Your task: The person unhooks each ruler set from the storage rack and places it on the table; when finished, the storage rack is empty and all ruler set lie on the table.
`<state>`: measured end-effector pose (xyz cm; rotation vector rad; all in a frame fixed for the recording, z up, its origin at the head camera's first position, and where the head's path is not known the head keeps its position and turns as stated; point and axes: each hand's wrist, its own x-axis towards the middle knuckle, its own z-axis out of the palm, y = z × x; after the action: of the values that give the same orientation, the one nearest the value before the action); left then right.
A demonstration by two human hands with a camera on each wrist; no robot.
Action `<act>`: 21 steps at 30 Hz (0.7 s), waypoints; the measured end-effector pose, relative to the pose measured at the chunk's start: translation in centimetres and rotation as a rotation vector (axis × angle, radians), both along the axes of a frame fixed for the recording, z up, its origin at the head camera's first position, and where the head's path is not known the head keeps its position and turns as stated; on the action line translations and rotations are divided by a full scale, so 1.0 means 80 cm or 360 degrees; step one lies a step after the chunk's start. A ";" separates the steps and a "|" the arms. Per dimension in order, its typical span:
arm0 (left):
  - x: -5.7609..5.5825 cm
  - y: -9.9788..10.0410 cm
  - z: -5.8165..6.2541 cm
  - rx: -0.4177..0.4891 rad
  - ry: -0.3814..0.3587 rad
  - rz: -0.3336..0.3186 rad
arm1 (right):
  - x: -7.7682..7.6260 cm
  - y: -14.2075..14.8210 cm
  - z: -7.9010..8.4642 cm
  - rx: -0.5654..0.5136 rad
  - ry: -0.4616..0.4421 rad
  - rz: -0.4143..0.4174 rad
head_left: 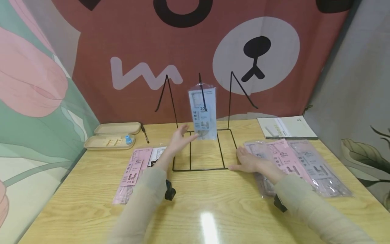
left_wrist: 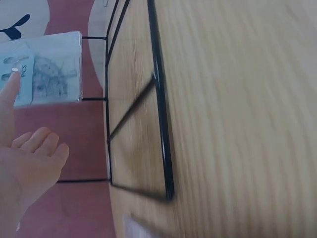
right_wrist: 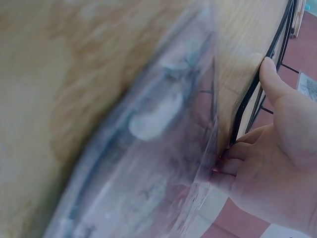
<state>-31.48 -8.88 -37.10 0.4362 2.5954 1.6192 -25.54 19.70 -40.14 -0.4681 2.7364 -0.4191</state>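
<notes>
A black wire rack (head_left: 199, 169) stands on the table with three upright hooks. From its middle hook hangs a light blue packet (head_left: 204, 112) in clear plastic. My left hand (head_left: 179, 140) is in front of the rack's left side, fingers extended, thumb near the packet's lower edge; whether it touches cannot be told. In the left wrist view that hand (left_wrist: 29, 153) holds nothing. My right hand (head_left: 248, 161) is at the rack's right front corner, its thumb against the wire. Its fingers lie between the rack and a greyish packet (right_wrist: 163, 129), apparently touching the plastic.
Pink packets (head_left: 284, 154) and grey packets (head_left: 313, 159) lie to the right. Another pink packet (head_left: 134, 169) and a white one (head_left: 156, 154) lie left. Farther back are an open beige case (head_left: 91, 144), a pen (head_left: 145, 134) and a notebook (head_left: 292, 126). A printed cloth (head_left: 137, 108) hangs behind.
</notes>
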 end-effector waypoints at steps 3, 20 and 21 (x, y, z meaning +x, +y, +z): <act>-0.008 0.017 -0.002 0.0131 -0.0052 0.0031 | 0.000 0.000 0.001 -0.0006 0.0001 0.0000; -0.016 0.045 -0.008 0.0149 -0.0094 0.0146 | 0.002 -0.001 0.001 -0.0006 0.0004 -0.0011; -0.014 0.045 -0.007 0.0142 -0.0088 0.0139 | 0.001 0.000 0.001 0.0001 0.0003 -0.0013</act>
<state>-32.57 -5.31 -37.63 0.2819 2.5437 1.7535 -25.42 19.67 -40.04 -0.4573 2.7412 -0.4204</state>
